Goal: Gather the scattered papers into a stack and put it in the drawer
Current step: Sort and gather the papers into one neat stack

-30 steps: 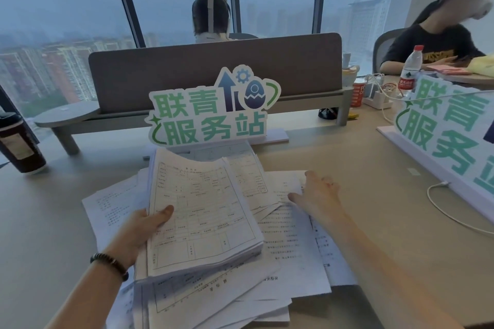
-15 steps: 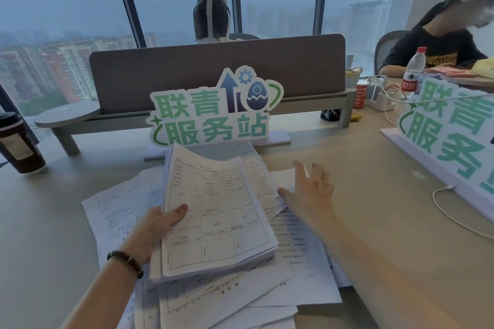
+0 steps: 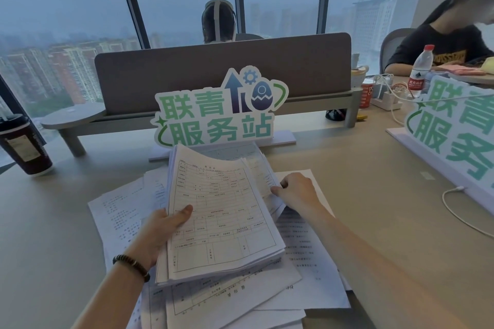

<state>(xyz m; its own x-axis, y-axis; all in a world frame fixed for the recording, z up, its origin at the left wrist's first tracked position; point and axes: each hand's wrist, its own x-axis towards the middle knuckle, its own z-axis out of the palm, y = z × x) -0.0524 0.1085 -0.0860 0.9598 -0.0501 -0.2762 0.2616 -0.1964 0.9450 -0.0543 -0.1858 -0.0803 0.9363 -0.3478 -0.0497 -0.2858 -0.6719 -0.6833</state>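
My left hand [image 3: 160, 230] grips a thick stack of printed forms [image 3: 222, 222] by its left edge, thumb on top, lifting it a little above the desk. Just right of the stack, my right hand [image 3: 295, 191] pinches the edge of a loose sheet [image 3: 263, 176] that lies partly under the stack. More scattered papers [image 3: 307, 262] spread over the desk under and around the stack, some overlapping at the front edge. No drawer is in view.
A green-lettered sign [image 3: 216, 112] stands just behind the papers, and a second sign [image 3: 454, 128] at the right. A dark cup [image 3: 25, 145] is at far left. A white cable [image 3: 459, 211] lies right. Two people sit beyond the grey divider [image 3: 222, 72].
My right hand drew back left from the far loose sheets and closed its fingers on a sheet beside the stack. The left hand keeps holding the stack, slightly raised.
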